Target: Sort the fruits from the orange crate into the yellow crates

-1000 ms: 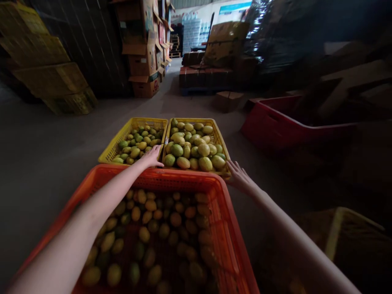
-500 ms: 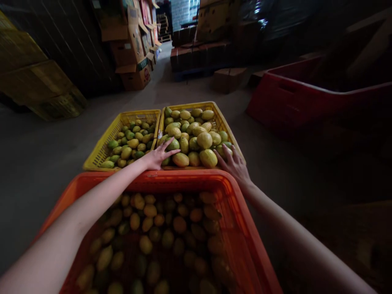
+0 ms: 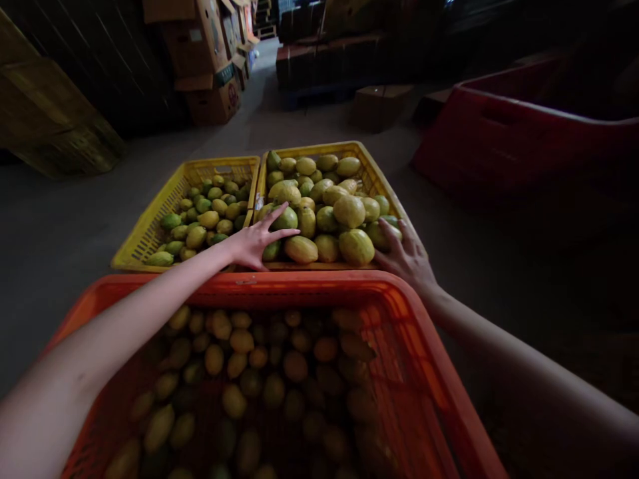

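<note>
Yellow-green lemons (image 3: 326, 219) fill the right-hand yellow crate (image 3: 384, 174), heaped to about its rim. At this crate's near left corner my left hand (image 3: 254, 241) lies with fingers spread, its fingertips at a green lemon (image 3: 285, 218). My right hand (image 3: 409, 261) rests at the near right corner, fingers apart and curved over a lemon (image 3: 382, 234) there. Neither hand is closed round a fruit. Directly in front of me, on the near side, stands an orange crate (image 3: 304, 283) with lemons low inside, dim in shadow.
A second yellow crate (image 3: 150, 214) holding smaller lemons adjoins on the left. To the right is a large red bin (image 3: 479, 133). Stacked cardboard boxes (image 3: 200, 46) line the back left, and a lone box (image 3: 380, 105) sits on the floor (image 3: 234, 140).
The crates look larger and sit slightly higher in the picture, while the background has shifted up. Both hands keep their places at the right-hand yellow crate.
</note>
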### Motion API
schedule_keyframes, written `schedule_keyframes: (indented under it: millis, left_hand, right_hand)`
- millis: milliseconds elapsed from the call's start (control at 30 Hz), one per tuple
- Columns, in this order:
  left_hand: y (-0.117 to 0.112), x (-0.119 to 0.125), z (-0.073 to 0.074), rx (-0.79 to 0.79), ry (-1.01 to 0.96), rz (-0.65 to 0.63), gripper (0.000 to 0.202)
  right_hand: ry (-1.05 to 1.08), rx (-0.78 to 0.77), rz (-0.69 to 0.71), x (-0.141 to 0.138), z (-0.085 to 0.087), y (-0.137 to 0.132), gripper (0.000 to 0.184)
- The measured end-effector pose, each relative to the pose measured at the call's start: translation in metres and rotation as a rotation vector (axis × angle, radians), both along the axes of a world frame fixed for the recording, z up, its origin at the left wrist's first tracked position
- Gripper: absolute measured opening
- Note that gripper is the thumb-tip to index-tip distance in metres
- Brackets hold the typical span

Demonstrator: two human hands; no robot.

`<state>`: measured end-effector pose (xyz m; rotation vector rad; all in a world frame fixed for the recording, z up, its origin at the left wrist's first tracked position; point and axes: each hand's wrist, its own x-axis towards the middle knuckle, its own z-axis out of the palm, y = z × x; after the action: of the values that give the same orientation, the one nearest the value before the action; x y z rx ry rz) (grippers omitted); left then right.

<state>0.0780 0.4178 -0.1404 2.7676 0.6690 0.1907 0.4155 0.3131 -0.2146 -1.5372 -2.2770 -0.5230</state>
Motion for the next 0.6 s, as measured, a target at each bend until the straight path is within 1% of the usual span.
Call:
schedule_keyframes:
  millis: [67, 133, 233, 333, 400, 500, 600]
  left_hand:
    - [0.002, 0.0, -0.002, 0.083, 0.023, -0.04, 0.104]
    - [0.004, 0.0, -0.003, 0.133, 0.023, -0.068, 0.108]
    - [0.007, 0.001, -0.003, 0.148, 0.037, -0.065, 0.112]
    - [0.013, 0.002, -0.003, 0.143, 0.064, -0.045, 0.115]
    - [0.022, 0.003, -0.004, 0.14, 0.07, -0.045, 0.116]
    - [0.042, 0.005, -0.007, 0.145, 0.066, -0.055, 0.115]
    - [0.067, 0.009, -0.009, 0.168, 0.069, -0.06, 0.116]
  right_hand:
    - [-0.029, 0.03, 0.021, 0.002, 0.0, 0.001, 0.059]
    - [-0.038, 0.03, 0.026, 0.003, 0.001, 0.001, 0.062]
    - [-0.045, 0.008, 0.026, 0.004, 0.001, 0.002, 0.062]
    - [-0.05, -0.007, 0.039, 0.007, -0.001, 0.009, 0.057]
    - [-0.049, -0.019, 0.043, 0.009, -0.003, 0.017, 0.047]
    - [-0.044, -0.044, 0.045, 0.011, -0.003, 0.034, 0.034]
    - [-0.051, -0.068, 0.049, 0.015, 0.0, 0.054, 0.035]
